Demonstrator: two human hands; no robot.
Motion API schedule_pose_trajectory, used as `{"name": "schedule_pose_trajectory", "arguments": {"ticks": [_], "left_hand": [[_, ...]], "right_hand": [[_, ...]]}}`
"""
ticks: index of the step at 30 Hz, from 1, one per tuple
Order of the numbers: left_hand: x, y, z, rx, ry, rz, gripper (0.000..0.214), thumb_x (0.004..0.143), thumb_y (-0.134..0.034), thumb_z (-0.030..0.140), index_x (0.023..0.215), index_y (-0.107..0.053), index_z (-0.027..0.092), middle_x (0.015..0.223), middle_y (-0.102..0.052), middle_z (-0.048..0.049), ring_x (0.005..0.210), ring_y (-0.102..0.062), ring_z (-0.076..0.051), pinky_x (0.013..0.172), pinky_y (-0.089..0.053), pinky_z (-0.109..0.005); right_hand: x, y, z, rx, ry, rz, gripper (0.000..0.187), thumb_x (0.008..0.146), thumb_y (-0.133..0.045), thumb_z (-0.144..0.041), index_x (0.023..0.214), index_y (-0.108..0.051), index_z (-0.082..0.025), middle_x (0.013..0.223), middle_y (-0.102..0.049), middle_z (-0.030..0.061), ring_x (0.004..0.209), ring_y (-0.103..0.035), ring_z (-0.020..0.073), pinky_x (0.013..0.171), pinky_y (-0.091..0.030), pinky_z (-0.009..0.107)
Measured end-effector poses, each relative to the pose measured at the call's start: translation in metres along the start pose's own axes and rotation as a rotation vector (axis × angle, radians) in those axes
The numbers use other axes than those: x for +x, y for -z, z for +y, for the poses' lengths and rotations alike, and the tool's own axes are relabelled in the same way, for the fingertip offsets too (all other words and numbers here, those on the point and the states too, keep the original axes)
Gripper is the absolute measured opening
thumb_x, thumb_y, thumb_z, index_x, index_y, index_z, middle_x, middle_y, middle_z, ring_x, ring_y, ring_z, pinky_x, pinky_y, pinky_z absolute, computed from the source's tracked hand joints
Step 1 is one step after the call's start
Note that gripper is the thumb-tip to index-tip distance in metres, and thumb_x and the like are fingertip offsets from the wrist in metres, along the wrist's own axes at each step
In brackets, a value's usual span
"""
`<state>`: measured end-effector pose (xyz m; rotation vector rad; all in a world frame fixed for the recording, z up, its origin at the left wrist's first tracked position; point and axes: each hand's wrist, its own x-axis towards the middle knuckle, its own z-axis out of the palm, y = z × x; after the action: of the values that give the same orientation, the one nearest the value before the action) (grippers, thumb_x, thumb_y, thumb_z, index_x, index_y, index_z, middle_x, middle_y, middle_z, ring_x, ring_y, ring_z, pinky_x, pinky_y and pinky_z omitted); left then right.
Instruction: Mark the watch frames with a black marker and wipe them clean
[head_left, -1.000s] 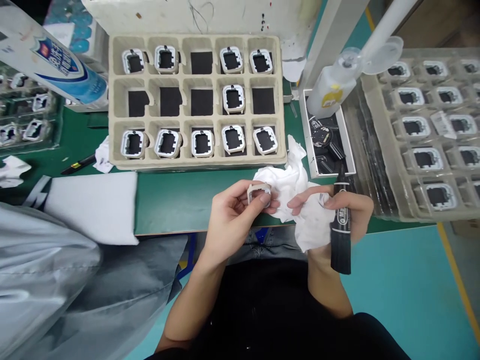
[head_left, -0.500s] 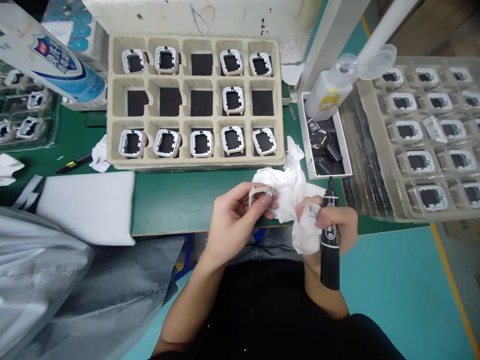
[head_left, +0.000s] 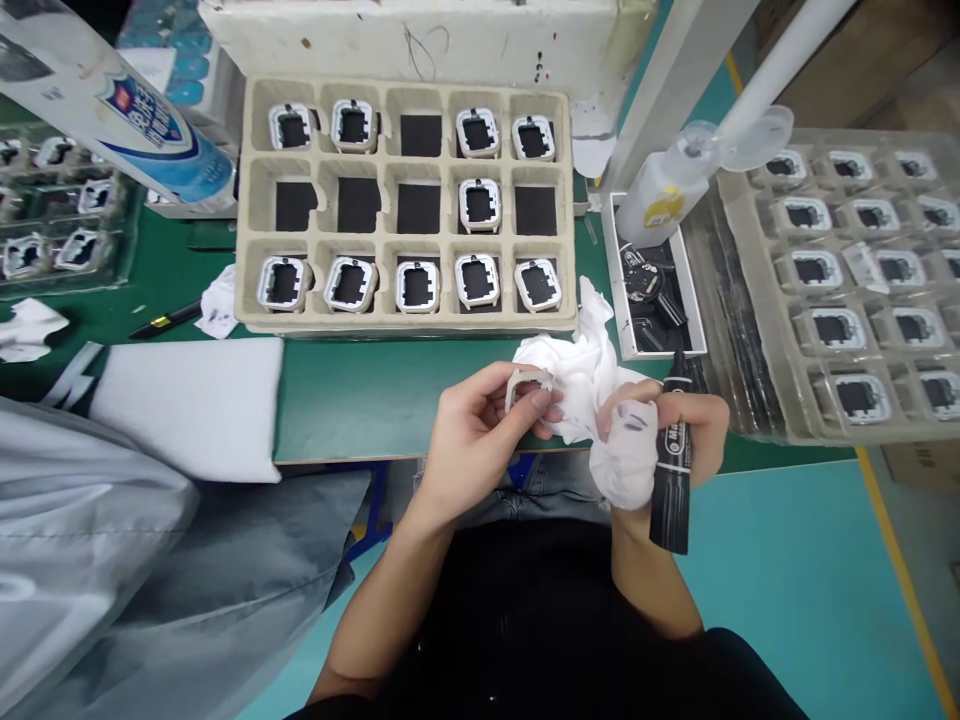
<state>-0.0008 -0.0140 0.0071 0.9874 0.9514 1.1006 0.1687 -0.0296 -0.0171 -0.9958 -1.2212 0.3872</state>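
Note:
My left hand (head_left: 480, 432) pinches a small white square frame (head_left: 527, 384) between thumb and fingers, just above the green table's front edge. My right hand (head_left: 675, 420) is closed round a black marker (head_left: 673, 470), cap pointing away from me, and a crumpled white cloth (head_left: 596, 400) that bunches between both hands. The cloth touches the frame's right side. Beyond the hands a beige pulp tray (head_left: 409, 320) holds several like frames in its compartments; some compartments show only black pads.
A clear tray (head_left: 817, 330) of frames lies at right, a small white box (head_left: 656, 300) of black parts and a squeeze bottle (head_left: 660, 195) between the trays. White foam pad (head_left: 191, 405) at left; a person's grey sleeve (head_left: 97, 570) at lower left. A blue-white tube (head_left: 112, 100) lies far left.
My right hand with marker and cloth drew in close to the frame and then shifted slightly; the marker tilted. The left hand stays holding the frame. The view drifted a little.

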Motion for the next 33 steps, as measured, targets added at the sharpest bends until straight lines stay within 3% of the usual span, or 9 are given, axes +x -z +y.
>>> {"name": "schedule_pose_trajectory", "arguments": {"ticks": [3, 7, 11, 19, 22, 25, 28, 31, 33], "left_hand": [[0.000, 0.001, 0.000, -0.002, 0.003, -0.006, 0.018, 0.102, -0.084, 0.037, 0.104, -0.083, 0.019, 0.099, -0.085, -0.0074, 0.082, -0.081, -0.020, 0.072, -0.067, -0.030], [0.000, 0.001, 0.001, -0.006, 0.001, -0.007, 0.021, 0.101, -0.085, 0.039, 0.103, -0.082, 0.018, 0.096, -0.085, -0.0074, 0.079, -0.080, -0.019, 0.072, -0.067, -0.029], [0.001, 0.000, 0.002, 0.003, 0.003, 0.003, 0.023, 0.100, -0.086, 0.041, 0.102, -0.082, 0.018, 0.095, -0.085, -0.0073, 0.077, -0.079, -0.019, 0.072, -0.067, -0.029], [0.002, 0.002, 0.001, 0.002, 0.007, -0.025, 0.022, 0.100, -0.087, 0.039, 0.103, -0.083, 0.017, 0.094, -0.084, -0.0065, 0.072, -0.077, -0.016, 0.072, -0.064, -0.027], [0.002, 0.003, 0.000, 0.019, 0.007, -0.037, 0.023, 0.101, -0.085, 0.039, 0.102, -0.084, 0.017, 0.094, -0.084, -0.0073, 0.072, -0.077, -0.016, 0.073, -0.064, -0.027], [0.002, 0.003, 0.000, 0.016, 0.007, -0.046, 0.026, 0.101, -0.085, 0.042, 0.101, -0.084, 0.016, 0.095, -0.084, -0.0088, 0.075, -0.077, -0.018, 0.073, -0.065, -0.029], [0.002, 0.002, 0.000, 0.008, 0.002, -0.046, 0.027, 0.100, -0.086, 0.042, 0.101, -0.084, 0.016, 0.095, -0.084, -0.0090, 0.077, -0.077, -0.018, 0.072, -0.066, -0.029], [0.002, 0.001, -0.001, 0.004, 0.001, -0.040, 0.027, 0.098, -0.087, 0.043, 0.101, -0.083, 0.016, 0.095, -0.084, -0.0093, 0.078, -0.077, -0.019, 0.072, -0.067, -0.029], [0.002, 0.001, -0.002, -0.002, 0.002, -0.042, 0.028, 0.098, -0.087, 0.043, 0.103, -0.083, 0.015, 0.098, -0.085, -0.0106, 0.081, -0.079, -0.020, 0.071, -0.067, -0.030]], "right_hand": [[0.003, -0.001, 0.000, 0.019, 0.009, 0.005, 0.022, 0.096, -0.079, -0.030, 0.102, -0.058, -0.032, 0.079, -0.071, -0.0039, 0.060, -0.070, 0.0215, 0.052, -0.052, 0.036], [0.004, -0.002, -0.004, -0.005, 0.016, 0.029, 0.021, 0.092, -0.082, -0.028, 0.107, -0.069, -0.033, 0.078, -0.074, -0.0015, 0.063, -0.073, 0.0248, 0.053, -0.056, 0.039], [0.003, 0.005, -0.007, -0.073, -0.030, -0.003, 0.020, 0.092, -0.080, -0.025, 0.111, -0.077, -0.033, 0.095, -0.081, 0.0015, 0.083, -0.080, 0.0277, 0.070, -0.065, 0.044], [0.044, 0.016, -0.020, -0.109, -0.009, -0.095, 0.013, 0.096, -0.073, -0.023, 0.105, -0.072, -0.032, 0.106, -0.085, 0.0031, 0.093, -0.082, 0.0310, 0.085, -0.065, 0.051], [0.073, 0.013, -0.014, -0.119, 0.023, 0.009, 0.013, 0.093, -0.074, -0.023, 0.098, -0.063, -0.029, 0.095, -0.080, 0.0020, 0.080, -0.076, 0.0267, 0.076, -0.059, 0.044], [0.105, 0.007, 0.000, -0.193, 0.136, 0.127, 0.014, 0.089, -0.072, -0.024, 0.094, -0.059, -0.027, 0.086, -0.064, -0.0011, 0.077, -0.064, 0.0211, 0.070, -0.050, 0.036], [0.135, 0.002, 0.017, -0.321, 0.230, 0.158, 0.018, 0.085, -0.069, -0.017, 0.095, -0.057, -0.027, 0.085, -0.054, -0.0030, 0.074, -0.050, 0.0163, 0.068, -0.043, 0.031], [0.162, -0.004, 0.031, -0.514, 0.224, 0.228, 0.035, 0.074, -0.077, -0.010, 0.089, -0.052, -0.028, 0.083, -0.052, -0.0043, 0.075, -0.044, 0.0149, 0.070, -0.039, 0.030], [0.178, -0.007, 0.037, -0.668, 0.145, 0.236, 0.037, 0.077, -0.077, -0.010, 0.086, -0.047, -0.029, 0.078, -0.046, -0.0058, 0.071, -0.038, 0.0150, 0.071, -0.035, 0.031]]}}
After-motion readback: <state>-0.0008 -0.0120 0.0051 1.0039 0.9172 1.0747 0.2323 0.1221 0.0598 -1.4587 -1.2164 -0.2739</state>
